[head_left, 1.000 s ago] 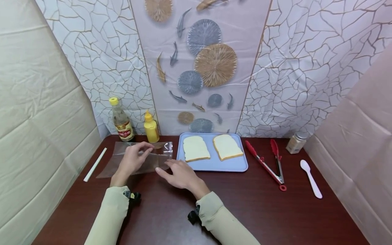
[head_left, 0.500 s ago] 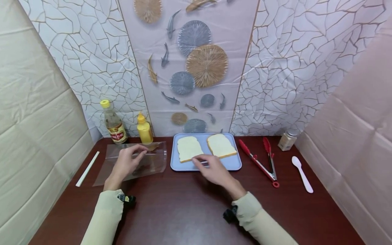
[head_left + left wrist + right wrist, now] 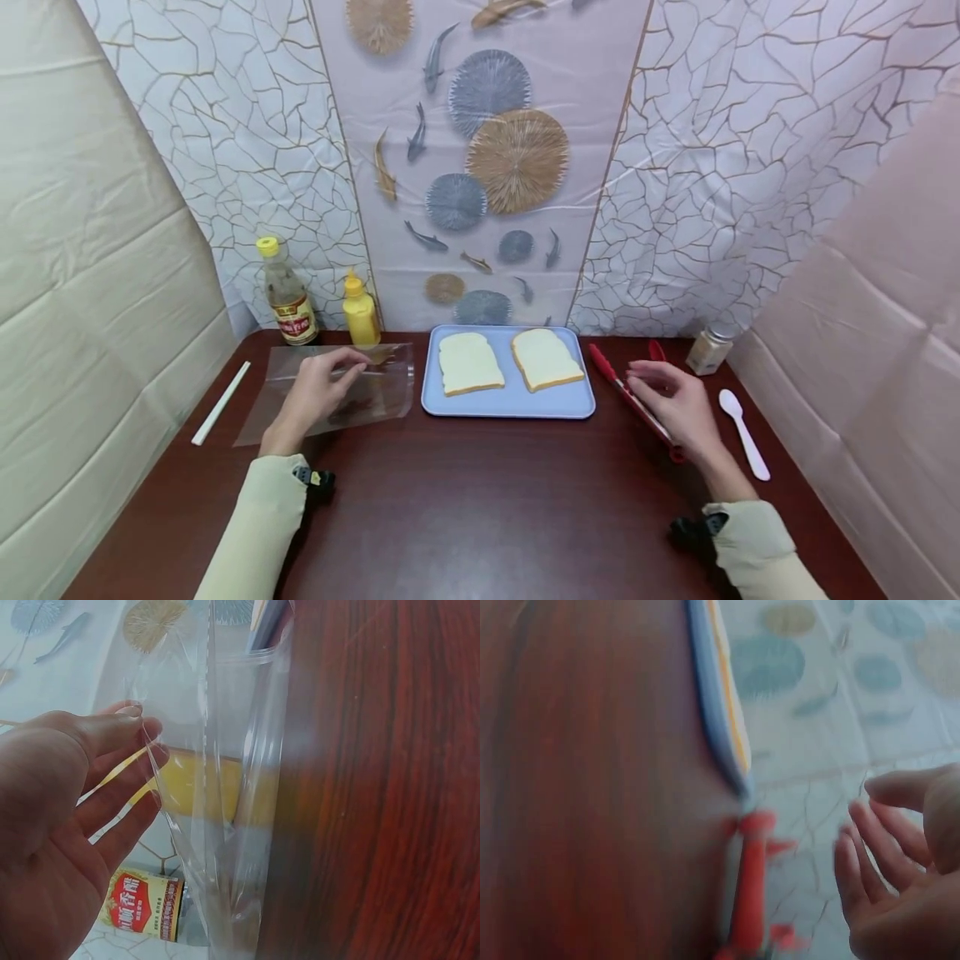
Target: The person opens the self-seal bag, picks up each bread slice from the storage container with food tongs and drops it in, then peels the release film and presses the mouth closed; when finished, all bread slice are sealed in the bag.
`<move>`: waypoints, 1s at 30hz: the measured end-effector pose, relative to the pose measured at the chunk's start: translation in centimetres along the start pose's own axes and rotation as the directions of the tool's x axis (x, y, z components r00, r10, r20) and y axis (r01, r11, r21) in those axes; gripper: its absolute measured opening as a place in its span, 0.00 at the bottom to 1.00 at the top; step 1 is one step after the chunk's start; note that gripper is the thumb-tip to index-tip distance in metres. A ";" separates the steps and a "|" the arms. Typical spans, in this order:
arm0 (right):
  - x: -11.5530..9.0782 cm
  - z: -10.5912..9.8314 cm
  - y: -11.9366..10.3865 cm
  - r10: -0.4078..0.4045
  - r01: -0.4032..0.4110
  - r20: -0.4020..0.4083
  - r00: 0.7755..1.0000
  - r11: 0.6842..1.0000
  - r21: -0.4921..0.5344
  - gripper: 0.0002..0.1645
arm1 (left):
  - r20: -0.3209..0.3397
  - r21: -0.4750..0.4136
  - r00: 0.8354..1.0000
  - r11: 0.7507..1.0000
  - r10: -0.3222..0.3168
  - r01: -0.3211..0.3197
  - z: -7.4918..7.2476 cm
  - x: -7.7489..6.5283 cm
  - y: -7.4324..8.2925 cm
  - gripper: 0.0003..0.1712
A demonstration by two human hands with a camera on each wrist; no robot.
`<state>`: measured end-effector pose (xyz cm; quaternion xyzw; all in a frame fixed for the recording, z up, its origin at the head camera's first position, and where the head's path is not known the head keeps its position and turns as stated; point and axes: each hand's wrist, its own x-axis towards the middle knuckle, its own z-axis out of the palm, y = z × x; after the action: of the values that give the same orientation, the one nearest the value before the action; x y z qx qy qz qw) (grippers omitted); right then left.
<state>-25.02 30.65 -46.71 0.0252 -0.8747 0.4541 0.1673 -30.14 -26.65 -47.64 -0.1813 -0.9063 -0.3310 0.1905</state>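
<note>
My left hand [image 3: 309,398] pinches the upper edge of a clear plastic bag [image 3: 388,390] at the table's left. In the left wrist view, thumb and fingertips meet on the film of the bag [image 3: 232,712], which hangs partly raised. My right hand [image 3: 681,412] hovers over the red-and-silver tongs [image 3: 609,368], its fingers loosely bent with nothing between them. The right wrist view, blurred, has the tongs [image 3: 748,900] to the side of the right hand [image 3: 900,862], apart from its fingertips. In the head view the hand hides part of the tongs.
A blue tray [image 3: 465,407] with two bread slices [image 3: 471,363] lies mid-table at the back. A labelled bottle [image 3: 291,312] and yellow squeeze bottle [image 3: 362,318] stand behind the bag. White chopsticks [image 3: 221,404] lie far left; a spice jar [image 3: 709,350] and white spoon [image 3: 746,437] are right.
My right hand has left the bag's open end and swept right, past the tray, to above the tongs. The left hand keeps its pinch on the bag.
</note>
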 end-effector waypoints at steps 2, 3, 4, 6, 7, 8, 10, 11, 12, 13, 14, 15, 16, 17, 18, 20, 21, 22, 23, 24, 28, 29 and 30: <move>-0.3 -1.0 1.1 0.063 -0.065 -0.049 0.997 0.997 -0.041 0.27 | 0.001 0.008 1.000 1.000 0.003 -0.003 0.1 0.2 0.1 0.06; -0.4 -1.3 1.6 0.098 -0.101 -0.060 0.993 0.994 -0.050 0.31 | 0.001 0.009 1.000 1.000 0.001 -0.001 0.1 0.3 0.2 0.06; -0.5 -1.5 2.0 0.131 -0.135 -0.067 0.989 0.989 -0.064 0.37 | 0.000 0.011 1.000 1.000 0.002 -0.002 0.1 0.4 0.2 0.06; -0.5 -1.6 2.7 0.182 -0.186 -0.050 0.982 0.977 -0.103 0.49 | 0.005 0.008 1.000 1.000 0.001 -0.001 0.2 0.3 0.2 0.06; -0.4 -1.6 3.0 0.198 -0.200 -0.029 0.980 0.971 -0.127 0.55 | 0.008 0.006 1.000 1.000 -0.002 0.002 0.2 0.3 0.2 0.06; -0.4 -1.6 3.2 0.212 -0.210 -0.004 0.977 0.966 -0.151 0.61 | 0.010 0.006 1.000 1.000 -0.004 0.004 0.2 0.3 0.2 0.06; -0.2 -1.5 3.5 0.233 -0.221 0.037 0.972 0.955 -0.200 0.69 | 0.012 0.005 1.000 1.000 -0.009 0.009 0.3 0.2 0.2 0.07; -0.1 -1.4 3.6 0.242 -0.226 0.051 0.969 0.950 -0.214 0.71 | 0.012 0.003 1.000 1.000 -0.013 0.013 0.3 0.2 0.2 0.07; -0.2 -1.5 3.7 0.255 -0.237 0.057 0.965 0.946 -0.221 0.71 | 0.012 0.002 1.000 1.000 -0.014 0.014 0.3 0.3 0.2 0.07; -0.2 -1.6 3.8 0.265 -0.246 0.061 0.962 0.944 -0.222 0.71 | 0.010 0.001 1.000 1.000 -0.011 0.011 0.4 0.3 0.2 0.06; -0.2 -1.7 3.9 0.271 -0.252 0.064 0.961 0.944 -0.214 0.71 | 0.010 0.001 1.000 1.000 -0.007 0.007 0.4 0.4 0.3 0.06; -0.2 -1.8 4.0 0.279 -0.261 0.067 0.958 0.944 -0.204 0.70 | 0.012 -0.001 1.000 1.000 -0.005 0.005 0.5 0.4 0.3 0.06; -0.2 -1.8 4.2 0.285 -0.267 0.072 0.956 0.943 -0.197 0.69 | 0.015 -0.004 1.000 1.000 -0.006 0.006 0.5 0.4 0.3 0.06; -0.2 -1.9 4.4 0.288 -0.268 0.083 0.954 0.945 -0.189 0.68 | 0.019 -0.007 1.000 1.000 -0.006 0.006 0.5 0.4 0.3 0.06; -0.2 -1.9 4.5 0.286 -0.265 0.094 0.954 0.946 -0.188 0.68 | 0.024 -0.008 1.000 1.000 -0.007 0.008 0.6 0.4 0.3 0.06; -0.2 -2.0 4.7 0.276 -0.250 0.119 0.954 0.949 -0.194 0.68 | 0.030 -0.006 0.999 1.000 -0.014 0.014 0.6 0.3 0.2 0.07; -0.2 -1.9 4.8 0.269 -0.240 0.129 0.954 0.949 -0.207 0.68 | 0.032 -0.005 0.999 1.000 -0.019 0.019 0.6 0.2 0.2 0.07; -0.2 -1.9 4.9 0.260 -0.226 0.139 0.956 0.949 -0.220 0.68 | 0.035 -0.005 0.999 1.000 -0.027 0.027 0.6 0.2 0.2 0.07; -0.2 -1.9 5.0 0.254 -0.216 0.148 0.956 0.948 -0.235 0.68 | 0.039 -0.003 0.999 1.000 -0.031 0.031 0.6 0.1 0.1 0.07; -0.2 -1.9 5.0 0.252 -0.209 0.150 0.956 0.944 -0.255 0.68 | 0.043 0.000 0.998 0.999 -0.037 0.037 0.6 0.0 0.2 0.08; -0.3 -1.8 5.0 0.265 -0.210 0.151 0.952 0.928 -0.306 0.68 | 0.060 -0.006 0.997 0.999 -0.040 0.041 0.6 0.0 0.4 0.08; -0.4 -1.9 5.0 0.270 -0.214 0.149 0.951 0.925 -0.313 0.68 | 0.060 -0.005 0.998 0.999 -0.035 0.035 0.7 0.0 0.5 0.08; -0.4 -2.0 4.9 0.269 -0.213 0.145 0.952 0.925 -0.314 0.67 | 0.058 -0.004 0.998 0.999 -0.031 0.032 0.7 0.1 0.6 0.08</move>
<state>-25.05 35.09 -49.65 -0.0659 -0.9406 0.3316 0.0298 -30.10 -25.77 -47.81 -0.1770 -0.9133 -0.3307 0.1584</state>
